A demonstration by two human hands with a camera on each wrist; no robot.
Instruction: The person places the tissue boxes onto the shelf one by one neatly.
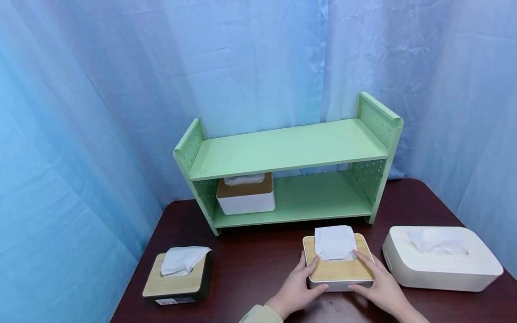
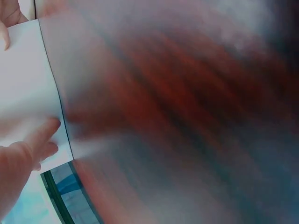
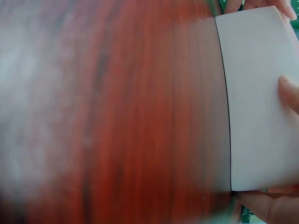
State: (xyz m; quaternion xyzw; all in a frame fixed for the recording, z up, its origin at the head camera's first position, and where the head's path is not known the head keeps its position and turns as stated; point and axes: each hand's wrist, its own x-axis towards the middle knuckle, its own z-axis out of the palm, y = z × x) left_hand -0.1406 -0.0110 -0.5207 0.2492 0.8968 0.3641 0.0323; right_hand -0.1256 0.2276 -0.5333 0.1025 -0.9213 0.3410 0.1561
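A tissue box with a wooden lid and white sides sits at the front of the table, a white tissue standing out of its slot. My left hand grips its left end and my right hand its right end. Both thumbs lie along the front side, with fingers reaching over the side edges of the lid. From the left wrist, the plain white front shows beside the hand. The right wrist view has the same white side close over the reddish tabletop.
Behind stands a green two-tier shelf, with a brown-topped white tissue box at the left of its lower tier. A black tissue box with a wooden lid sits at left. A larger white tissue box stands just right of my right hand.
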